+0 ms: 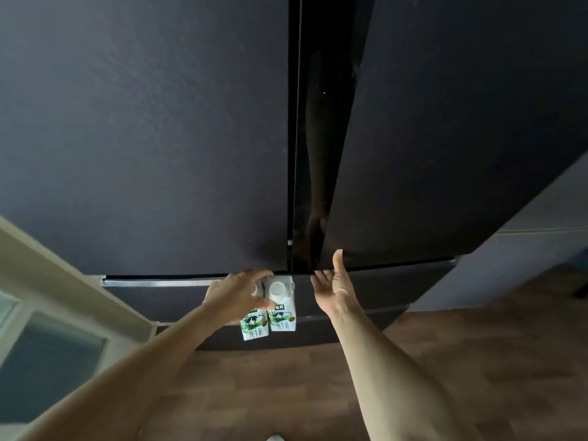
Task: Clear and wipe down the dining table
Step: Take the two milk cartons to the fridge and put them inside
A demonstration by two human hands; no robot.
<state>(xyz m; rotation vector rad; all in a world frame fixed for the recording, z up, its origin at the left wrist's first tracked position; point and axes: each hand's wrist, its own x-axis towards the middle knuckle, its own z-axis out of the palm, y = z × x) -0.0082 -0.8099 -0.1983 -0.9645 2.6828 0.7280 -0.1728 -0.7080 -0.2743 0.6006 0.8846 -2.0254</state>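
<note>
White milk cartons [282, 315] x2 in L hand [236, 294]; R hand [334, 288] at fridge [143, 122].

On the milk carton [282, 308] I can read 金典 near the top and 纯牛奶 lower down, in green. The second carton [253, 327], at its nine o'clock, shows 纯牛奶 too; its upper print is covered.

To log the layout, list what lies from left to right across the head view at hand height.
Cream frame → left hand, gripping the milk cartons → right hand, open at the fridge door → grey wall.
</note>
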